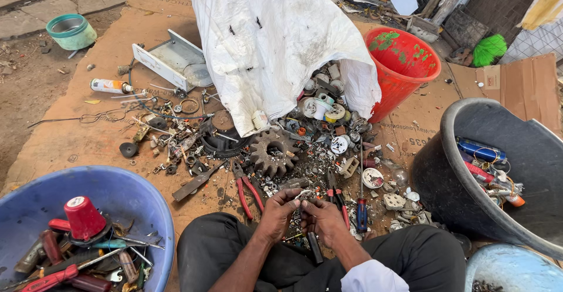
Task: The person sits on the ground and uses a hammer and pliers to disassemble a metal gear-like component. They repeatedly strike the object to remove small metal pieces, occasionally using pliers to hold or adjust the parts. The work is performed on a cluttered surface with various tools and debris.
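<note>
White sack lies tipped open on the cardboard sheet, small scrap spilling from its mouth. Black tub sits right of the sack, blue basin of tools front-left of it, red bucket against its right edge. Rusty gear just below the sack mouth; red-handled pliers beside the gear. Well in front of the sack, left hand and right hand meet, fingers pinched narrow on one small metal scrap piece.
</note>
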